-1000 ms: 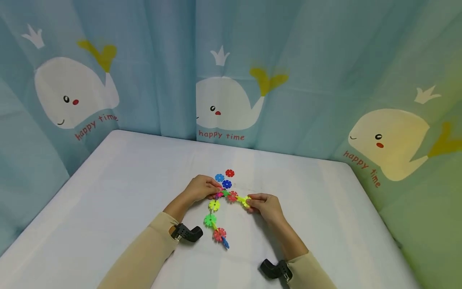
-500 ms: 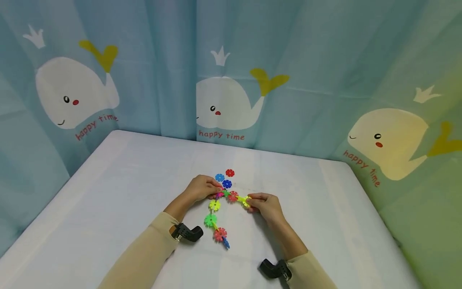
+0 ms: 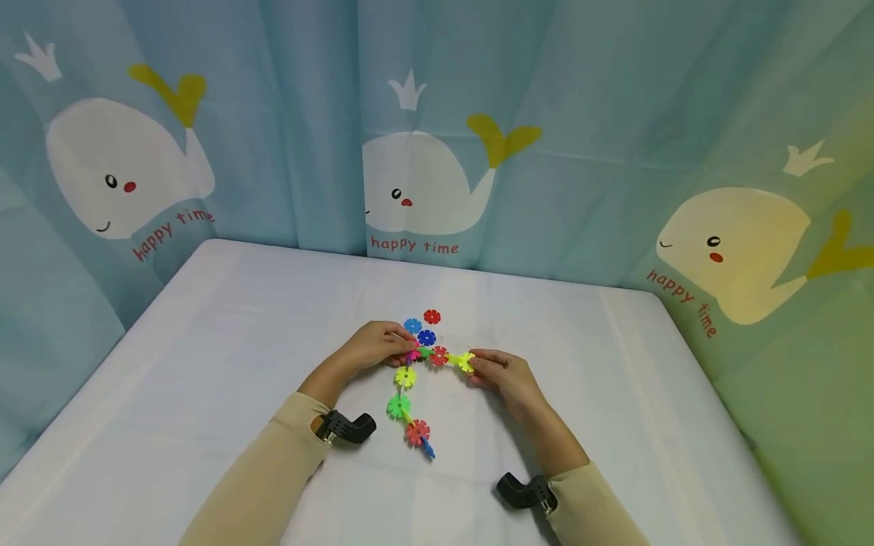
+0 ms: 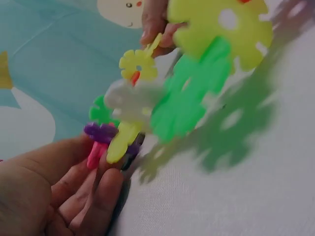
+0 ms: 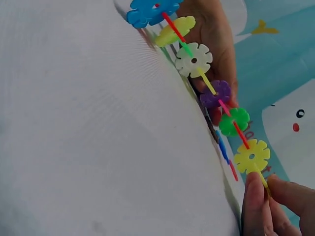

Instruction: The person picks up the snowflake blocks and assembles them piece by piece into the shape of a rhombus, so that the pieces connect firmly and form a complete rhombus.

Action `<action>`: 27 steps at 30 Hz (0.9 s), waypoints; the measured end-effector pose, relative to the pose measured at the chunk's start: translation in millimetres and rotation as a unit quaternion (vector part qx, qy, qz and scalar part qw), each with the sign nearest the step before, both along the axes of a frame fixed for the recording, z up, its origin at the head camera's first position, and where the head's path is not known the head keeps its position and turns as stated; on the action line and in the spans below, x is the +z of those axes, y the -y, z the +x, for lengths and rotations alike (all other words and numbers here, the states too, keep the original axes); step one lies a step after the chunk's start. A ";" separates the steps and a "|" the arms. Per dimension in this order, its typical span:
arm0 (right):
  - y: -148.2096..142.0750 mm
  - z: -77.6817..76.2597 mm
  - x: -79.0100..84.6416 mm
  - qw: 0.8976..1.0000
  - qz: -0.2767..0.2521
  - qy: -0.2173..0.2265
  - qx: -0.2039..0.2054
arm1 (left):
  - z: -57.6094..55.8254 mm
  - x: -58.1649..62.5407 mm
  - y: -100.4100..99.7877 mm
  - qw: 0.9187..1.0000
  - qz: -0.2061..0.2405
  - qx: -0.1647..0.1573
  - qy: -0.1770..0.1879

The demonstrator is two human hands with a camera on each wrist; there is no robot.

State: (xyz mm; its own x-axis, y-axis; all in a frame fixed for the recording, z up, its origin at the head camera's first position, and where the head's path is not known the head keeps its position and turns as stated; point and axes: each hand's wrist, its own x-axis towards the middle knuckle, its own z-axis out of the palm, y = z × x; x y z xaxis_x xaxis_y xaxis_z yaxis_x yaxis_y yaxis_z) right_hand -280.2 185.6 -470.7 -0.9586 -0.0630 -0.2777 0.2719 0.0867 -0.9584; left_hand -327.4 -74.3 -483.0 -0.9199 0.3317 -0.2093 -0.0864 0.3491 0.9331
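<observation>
Interlocking snowflake discs in several colours form a bent chain (image 3: 399, 406) above the table. My left hand (image 3: 375, 345) pinches the chain at its bend, where a pink disc (image 4: 97, 155) sits beside a purple disc (image 4: 100, 132). At the chain's right end, my right hand (image 3: 505, 379) pinches a yellow disc (image 3: 466, 362) between thumb and finger; the right wrist view shows it edge-on, slotted into another yellow disc (image 5: 252, 156). From the left hand the other arm of the chain runs toward me, through a green disc and a red disc (image 3: 417, 433) to a blue disc (image 3: 427, 449).
Three loose discs lie just beyond the left hand: a red disc (image 3: 432, 316), a light blue disc (image 3: 413, 325) and a dark blue disc (image 3: 426, 337). A white cloth covers the table (image 3: 225, 341). Blue curtains (image 3: 300, 136) with whale prints hang behind it.
The head view has shifted slightly, so everything sits a little higher in it. Both hands keep their grip on the chain, which holds nearly the same shape.
</observation>
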 end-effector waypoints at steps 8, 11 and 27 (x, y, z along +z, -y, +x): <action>4.6 1.2 1.2 1.000 0.016 -0.002 -0.014 | 0.0 1.3 -0.7 1.000 -0.019 -0.006 -0.007; 7.4 1.0 1.2 0.999 0.034 -0.005 -0.018 | 1.5 1.9 -2.1 1.000 -0.023 0.002 -0.004; 12.0 0.1 -0.1 0.999 0.048 -0.007 -0.015 | 2.5 1.5 -7.7 0.999 -0.047 0.024 -0.006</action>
